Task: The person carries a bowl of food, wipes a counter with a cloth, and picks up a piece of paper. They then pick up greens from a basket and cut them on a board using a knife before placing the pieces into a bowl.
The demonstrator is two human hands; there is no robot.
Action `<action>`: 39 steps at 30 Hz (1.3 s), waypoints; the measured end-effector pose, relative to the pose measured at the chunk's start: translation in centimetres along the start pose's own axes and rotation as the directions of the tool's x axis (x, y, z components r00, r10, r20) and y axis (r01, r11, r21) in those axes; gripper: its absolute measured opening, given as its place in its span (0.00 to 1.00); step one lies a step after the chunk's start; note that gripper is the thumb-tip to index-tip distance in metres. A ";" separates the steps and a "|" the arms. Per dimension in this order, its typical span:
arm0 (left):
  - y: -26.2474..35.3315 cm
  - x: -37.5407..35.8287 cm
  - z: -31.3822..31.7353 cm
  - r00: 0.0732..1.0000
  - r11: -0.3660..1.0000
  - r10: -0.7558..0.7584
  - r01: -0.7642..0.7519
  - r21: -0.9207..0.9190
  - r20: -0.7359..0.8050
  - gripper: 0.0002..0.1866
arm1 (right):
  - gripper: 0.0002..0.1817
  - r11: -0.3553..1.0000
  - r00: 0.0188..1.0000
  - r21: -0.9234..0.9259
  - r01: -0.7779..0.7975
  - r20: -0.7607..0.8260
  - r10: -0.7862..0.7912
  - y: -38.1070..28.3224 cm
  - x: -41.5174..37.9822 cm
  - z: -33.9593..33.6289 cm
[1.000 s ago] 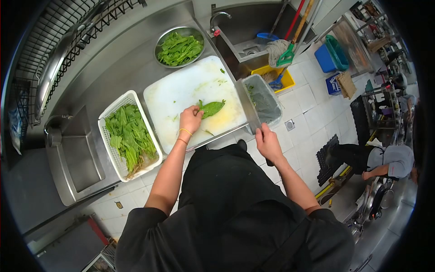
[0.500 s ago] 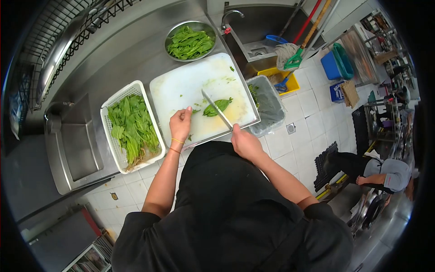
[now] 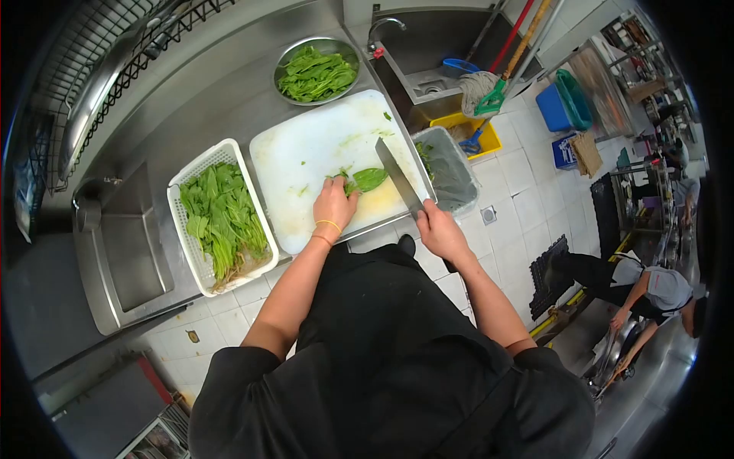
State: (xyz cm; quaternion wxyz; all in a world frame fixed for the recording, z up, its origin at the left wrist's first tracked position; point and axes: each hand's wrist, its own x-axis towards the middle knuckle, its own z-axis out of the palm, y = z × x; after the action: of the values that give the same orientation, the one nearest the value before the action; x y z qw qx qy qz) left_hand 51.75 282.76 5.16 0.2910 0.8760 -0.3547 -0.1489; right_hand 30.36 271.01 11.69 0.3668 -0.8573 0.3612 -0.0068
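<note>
A knife [image 3: 397,174] is in my right hand [image 3: 443,236], its wide blade angled over the right part of the white cutting board [image 3: 294,153]. My left hand [image 3: 335,206] is closed on the stem end of a small bunch of leafy greens [image 3: 370,180] lying on the board. The leaves point toward the blade, which is apart from them. Small green scraps are scattered on the board. To the left, a white perforated basket [image 3: 174,203] holds long greens with roots. Behind the board, a metal bowl [image 3: 280,86] contains cut greens.
A lined bin [image 3: 459,180] with green scraps stands right of the board. Beyond are a sink [image 3: 413,73], a yellow mop bucket [image 3: 489,141] and mop handles. A small basin [image 3: 134,252] is at left. Another person [image 3: 650,287] bends over pans at far right.
My left hand has moved right onto the greens and closed on them. My right hand has drawn the knife to the right, off the leaves. The other person has reached toward the pans.
</note>
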 end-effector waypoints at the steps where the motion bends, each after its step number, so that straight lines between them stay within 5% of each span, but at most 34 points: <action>1: -0.2 0.0 0.0 1.000 0.999 0.000 0.000 0.038 0.000 0.17 | 0.10 1.000 1.000 0.019 -0.016 0.005 0.016 0.5 -0.1 -0.5; 6: -1.1 0.3 -1.0 0.998 0.995 0.013 -0.007 0.095 -0.054 0.10 | 0.11 0.996 0.998 0.068 -0.061 0.033 0.058 1.8 -0.5 -1.6; 10: -0.7 1.9 -1.3 0.981 0.985 0.167 -0.161 0.067 -0.102 0.10 | 0.13 0.996 0.998 0.087 -0.029 0.053 0.024 2.1 -0.6 -1.8; 12: -0.6 2.7 -1.1 0.968 0.942 0.228 -0.247 0.225 0.107 0.10 | 0.14 0.997 0.999 0.078 -0.001 0.052 -0.003 2.3 -0.7 -1.7; 18: -2.2 2.5 -1.3 0.938 0.878 0.296 -0.341 0.338 0.179 0.10 | 0.17 1.000 0.970 0.021 0.013 0.244 -0.018 2.5 -1.0 -2.4; 20: -2.3 2.0 -1.3 0.940 0.881 0.302 -0.338 0.330 0.156 0.11 | 0.18 1.000 0.998 0.029 -0.005 0.060 0.003 3.0 -1.1 -1.5; 30: -2.4 1.8 -1.2 0.935 0.877 0.341 -0.354 0.324 0.098 0.12 | 0.18 0.986 0.981 -0.160 0.042 0.194 -0.010 1.6 -0.7 -2.4; 39: -2.9 1.1 -1.1 0.946 0.909 0.322 -0.319 0.268 0.036 0.09 | 0.13 0.999 0.988 -0.019 0.049 0.147 -0.046 2.6 0.0 -2.1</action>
State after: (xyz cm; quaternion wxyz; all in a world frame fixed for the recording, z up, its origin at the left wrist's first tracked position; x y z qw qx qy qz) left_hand 54.56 284.11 4.18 0.1907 0.8381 -0.5091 -0.0452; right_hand 28.17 268.50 11.63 0.3824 -0.8679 0.3129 0.0513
